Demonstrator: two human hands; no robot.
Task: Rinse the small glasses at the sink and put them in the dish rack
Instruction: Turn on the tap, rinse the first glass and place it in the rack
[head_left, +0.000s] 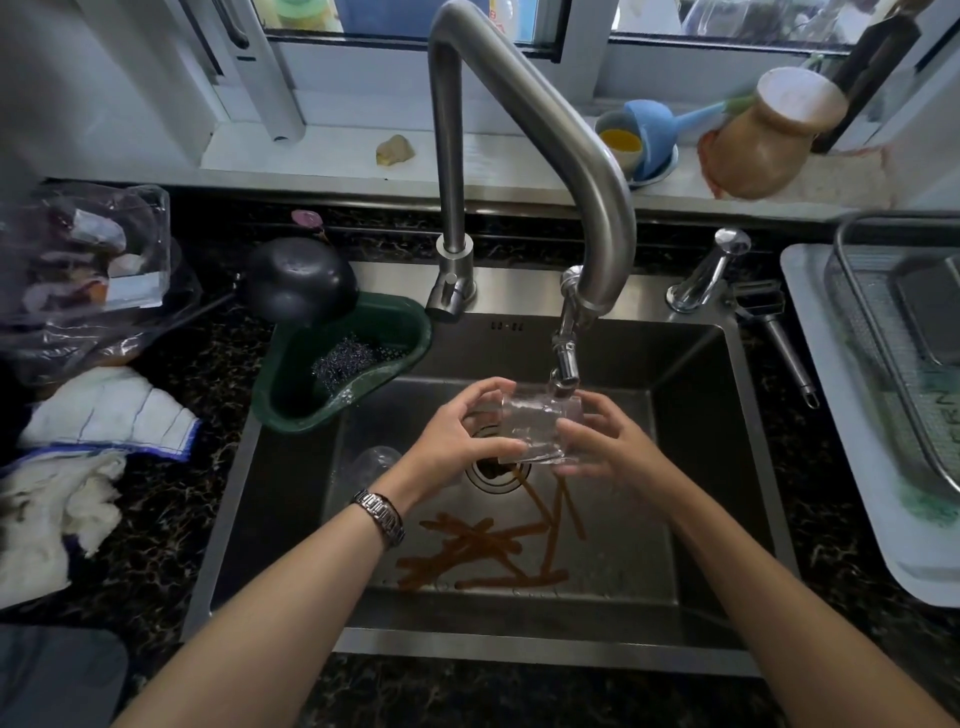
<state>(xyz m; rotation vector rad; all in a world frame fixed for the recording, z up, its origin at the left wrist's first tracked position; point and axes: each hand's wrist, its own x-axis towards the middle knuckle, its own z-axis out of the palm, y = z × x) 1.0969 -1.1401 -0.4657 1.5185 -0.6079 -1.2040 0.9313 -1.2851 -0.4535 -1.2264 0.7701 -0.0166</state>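
1. Under the tap spout (563, 358), over the sink (748, 467) drain, a small glass (535, 428) is held in both hands; water seems to run onto it, stream hard to tell apart from the glass.
2. Long axis: glass lies tipped on its side, roughly left-right w/ a slight slant. Which end is the mouth, can't tell.
3. Left hand (457, 441) grip: fingers and thumb curled round the glass's left end, closed on it.
4. Right hand (602, 441) grip: fingers wrapped on the right end, thumb across the front; also closed on the glass.
5. Key relation: dish rack (878, 353) sits on a tray on the worktop to the right, well apart from the glass. Right hand is the nearer one, so it looks like the likely carrier; left would need to let go first.
6. Second glass (376, 460) lies on the sink floor, near left of the drain, just beside the left wrist; looks not yet rinsed, so task prob. early to mid.
7. Risk: wet glass may slip during a one-hand transfer.
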